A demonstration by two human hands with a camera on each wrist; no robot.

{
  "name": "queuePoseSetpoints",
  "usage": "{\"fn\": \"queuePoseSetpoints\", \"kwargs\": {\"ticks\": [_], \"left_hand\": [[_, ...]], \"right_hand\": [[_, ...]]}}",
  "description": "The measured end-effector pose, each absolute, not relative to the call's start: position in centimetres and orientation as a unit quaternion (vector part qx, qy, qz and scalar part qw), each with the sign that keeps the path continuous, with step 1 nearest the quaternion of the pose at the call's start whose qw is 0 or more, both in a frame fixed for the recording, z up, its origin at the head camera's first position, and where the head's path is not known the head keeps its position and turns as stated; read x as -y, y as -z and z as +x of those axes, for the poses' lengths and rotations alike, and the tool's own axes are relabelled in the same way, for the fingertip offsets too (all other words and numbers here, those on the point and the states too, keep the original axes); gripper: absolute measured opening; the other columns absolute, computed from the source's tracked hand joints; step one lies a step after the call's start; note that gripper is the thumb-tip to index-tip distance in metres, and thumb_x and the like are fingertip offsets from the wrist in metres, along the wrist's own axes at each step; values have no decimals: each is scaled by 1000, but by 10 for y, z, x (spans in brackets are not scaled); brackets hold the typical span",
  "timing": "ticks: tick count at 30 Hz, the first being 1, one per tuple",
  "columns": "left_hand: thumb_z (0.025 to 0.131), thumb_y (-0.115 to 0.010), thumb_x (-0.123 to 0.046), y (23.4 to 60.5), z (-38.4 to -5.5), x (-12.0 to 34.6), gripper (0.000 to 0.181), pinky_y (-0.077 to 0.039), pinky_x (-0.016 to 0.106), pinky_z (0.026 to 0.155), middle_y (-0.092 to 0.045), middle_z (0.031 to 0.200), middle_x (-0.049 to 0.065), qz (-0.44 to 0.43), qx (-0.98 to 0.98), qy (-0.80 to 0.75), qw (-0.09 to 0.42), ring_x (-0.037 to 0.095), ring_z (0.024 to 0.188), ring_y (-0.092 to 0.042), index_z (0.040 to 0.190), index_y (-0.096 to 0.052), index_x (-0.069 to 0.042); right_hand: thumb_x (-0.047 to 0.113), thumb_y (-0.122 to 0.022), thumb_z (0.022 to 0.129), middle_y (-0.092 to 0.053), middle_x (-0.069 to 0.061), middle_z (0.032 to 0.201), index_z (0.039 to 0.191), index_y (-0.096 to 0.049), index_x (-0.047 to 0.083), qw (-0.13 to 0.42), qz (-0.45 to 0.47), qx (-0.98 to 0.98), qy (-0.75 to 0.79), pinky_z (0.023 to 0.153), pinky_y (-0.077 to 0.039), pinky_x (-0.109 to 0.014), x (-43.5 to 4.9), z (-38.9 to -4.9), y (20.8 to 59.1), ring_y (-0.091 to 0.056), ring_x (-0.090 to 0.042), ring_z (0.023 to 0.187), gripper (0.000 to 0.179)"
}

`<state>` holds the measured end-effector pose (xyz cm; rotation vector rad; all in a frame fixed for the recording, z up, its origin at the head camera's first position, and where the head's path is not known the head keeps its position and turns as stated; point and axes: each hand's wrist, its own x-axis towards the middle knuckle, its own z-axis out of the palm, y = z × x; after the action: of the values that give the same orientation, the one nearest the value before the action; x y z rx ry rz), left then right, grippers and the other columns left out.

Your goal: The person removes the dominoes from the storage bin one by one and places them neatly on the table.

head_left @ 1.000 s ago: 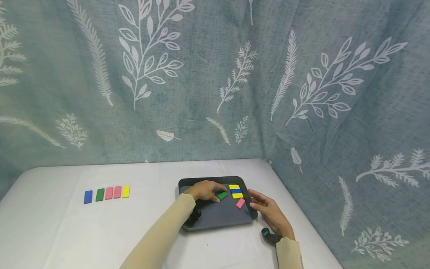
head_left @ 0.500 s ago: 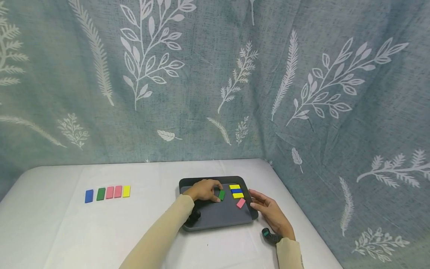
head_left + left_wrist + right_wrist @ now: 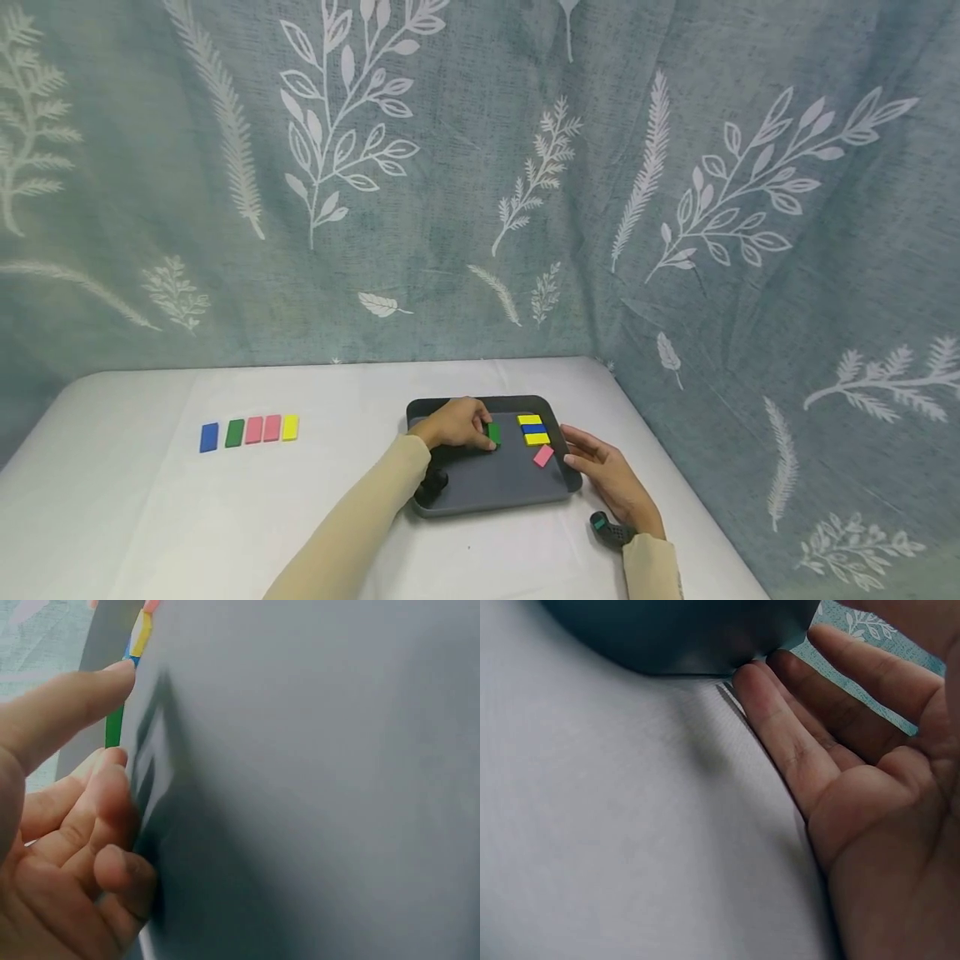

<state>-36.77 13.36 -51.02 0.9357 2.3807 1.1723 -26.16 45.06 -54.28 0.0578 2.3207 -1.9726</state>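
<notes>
In the head view, my left hand [image 3: 454, 423] reaches into a dark grey tray [image 3: 495, 493] and pinches a green rectangular block [image 3: 492, 433] between thumb and fingers. The left wrist view shows the same green block [image 3: 114, 727] spanning thumb and finger, its far end partly covered. Just right of it in the tray, a blue block [image 3: 533, 429] lies between two yellow blocks [image 3: 537, 439]. A pink block [image 3: 543, 456] sits askew below them. My right hand [image 3: 613, 477] has its fingertips against the tray's right wall, also visible in the right wrist view against the tray's outside [image 3: 682, 645].
On the white table [image 3: 165, 517] at the left stands a row of flat blocks: blue [image 3: 209, 437], green [image 3: 235, 433], two pink [image 3: 263, 429] and yellow [image 3: 290, 427]. A patterned curtain [image 3: 450, 167] hangs behind and to the right. Black devices sit on both wrists.
My left hand has turned the green block from slanted to nearly upright in the head view and drawn it slightly left, away from the yellow and blue blocks. The right hand stays at the tray.
</notes>
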Motion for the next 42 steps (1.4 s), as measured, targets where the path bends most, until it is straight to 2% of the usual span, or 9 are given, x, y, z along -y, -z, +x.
{"fn": "queuePoseSetpoints", "kwargs": {"ticks": [10,27,34,42], "left_hand": [[86,-86,-21,502,-366,-123,40,-51,29,77,-65,87,-2,351,-831,-402,158,11,80,-60,119,-69,-6],[85,-87,-19,472,-356,-88,46,-53,32,89,-71,95,-4,372,-813,-432,118,9,89,-65,124,-67,-6],[86,-87,-21,468,-354,-74,48,-53,30,79,-71,96,-7,370,-817,-430,108,11,83,-65,127,-66,-8],[86,-86,-19,465,-348,-53,47,-53,31,74,-71,97,-5,360,-813,-447,100,14,77,-65,127,-66,-8]], "right_hand": [[14,-79,92,-50,-7,154,151,-51,12,44,19,-756,653,103,-47,-27,-451,-261,544,-47,-27,139,65],[16,-80,92,-49,-10,154,152,-50,11,42,19,-763,645,103,-48,-28,-450,-264,544,-50,-28,137,67],[18,-80,91,-47,-9,155,153,-49,12,48,18,-764,643,105,-46,-28,-451,-265,546,-48,-28,139,69],[21,-80,92,-48,-8,155,152,-49,13,46,19,-774,631,107,-45,-30,-451,-265,545,-47,-27,139,69]]}}
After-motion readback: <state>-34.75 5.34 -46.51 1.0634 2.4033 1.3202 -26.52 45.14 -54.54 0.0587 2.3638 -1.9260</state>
